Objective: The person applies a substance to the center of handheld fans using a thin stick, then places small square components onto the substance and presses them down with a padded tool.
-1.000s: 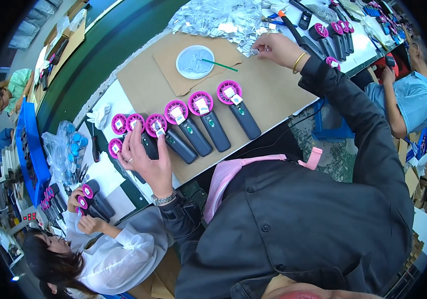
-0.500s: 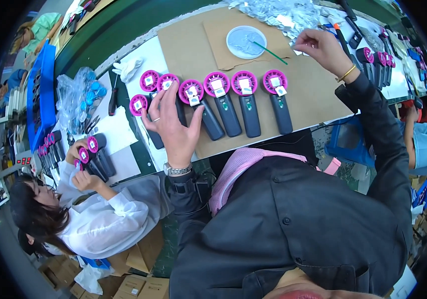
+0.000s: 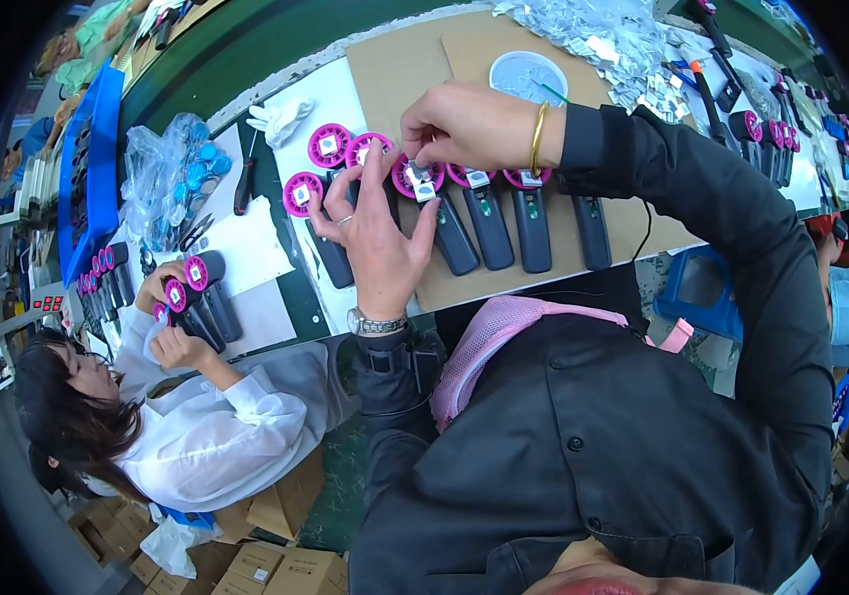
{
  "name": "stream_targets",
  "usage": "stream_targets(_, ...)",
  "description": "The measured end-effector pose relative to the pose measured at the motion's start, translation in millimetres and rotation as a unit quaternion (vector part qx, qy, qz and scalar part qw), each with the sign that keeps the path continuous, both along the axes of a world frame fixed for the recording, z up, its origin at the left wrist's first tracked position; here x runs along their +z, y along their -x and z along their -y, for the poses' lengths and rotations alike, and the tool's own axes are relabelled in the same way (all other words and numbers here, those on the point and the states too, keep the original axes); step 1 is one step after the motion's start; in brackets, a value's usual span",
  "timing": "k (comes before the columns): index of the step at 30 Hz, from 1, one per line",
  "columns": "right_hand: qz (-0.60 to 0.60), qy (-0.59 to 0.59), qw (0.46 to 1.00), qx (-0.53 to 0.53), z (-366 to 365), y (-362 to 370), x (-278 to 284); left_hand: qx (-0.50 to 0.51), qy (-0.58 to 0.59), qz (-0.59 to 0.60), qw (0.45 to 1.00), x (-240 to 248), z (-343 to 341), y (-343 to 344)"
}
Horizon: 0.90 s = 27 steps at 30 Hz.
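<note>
Several small handheld fans with round pink heads and dark grey handles lie in a row before me, such as the fan [image 3: 459,241] under my hands. Small white square pieces [image 3: 427,190] sit on their heads. Over the heads, my left hand [image 3: 382,260] has its fingers spread, with the thumb beside one white square. My right hand [image 3: 479,127] pinches at the same fan's head; what its fingertips hold, if anything, is too small to make out. It covers parts of the neighbouring heads. Behind it, a white round dish [image 3: 518,69] bears a green stick [image 3: 552,92].
A heap of small clear and white pieces [image 3: 593,40] lies at the far side. To the left are a white glove [image 3: 283,121], a screwdriver [image 3: 245,184] and a plastic bag [image 3: 162,169]. A co-worker in white [image 3: 216,436] handles similar fans. A blue stool [image 3: 694,293] stands at right.
My right hand has come left from beside the dish to the fan head near my left hand. The left hand stays over the fans, its fingers still spread. The whole view has shifted slightly.
</note>
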State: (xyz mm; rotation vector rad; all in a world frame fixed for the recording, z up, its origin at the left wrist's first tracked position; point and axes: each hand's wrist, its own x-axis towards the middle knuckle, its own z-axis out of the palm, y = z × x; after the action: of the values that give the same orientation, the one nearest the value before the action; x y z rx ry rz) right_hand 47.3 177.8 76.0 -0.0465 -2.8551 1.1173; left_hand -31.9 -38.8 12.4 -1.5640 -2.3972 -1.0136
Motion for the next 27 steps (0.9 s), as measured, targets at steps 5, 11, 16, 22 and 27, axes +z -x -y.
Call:
stream_targets(5, 0.028, -0.022, 0.999, -0.007, 6, 11, -7, -0.018, -0.014, -0.008, 1.000, -3, -4, 5)
stream_targets(11, 0.060, -0.050, 0.997, -0.010, 11, 18, -8, -0.021, -0.004, -0.006, 1.000, -2, -6, 5)
stream_targets(16, 0.071, -0.068, 0.995, -0.006, 12, 20, -12, -0.017, 0.014, -0.011, 1.000, -4, -6, 7)
stream_targets(22, 0.070, -0.075, 0.994, -0.022, 11, 21, -16, -0.028, 0.002, -0.001, 1.000, -4, -9, 10)
stream_targets(27, 0.088, -0.120, 0.989, -0.020, 15, 26, -18, -0.032, -0.004, 0.001, 0.999, -6, -9, 12)
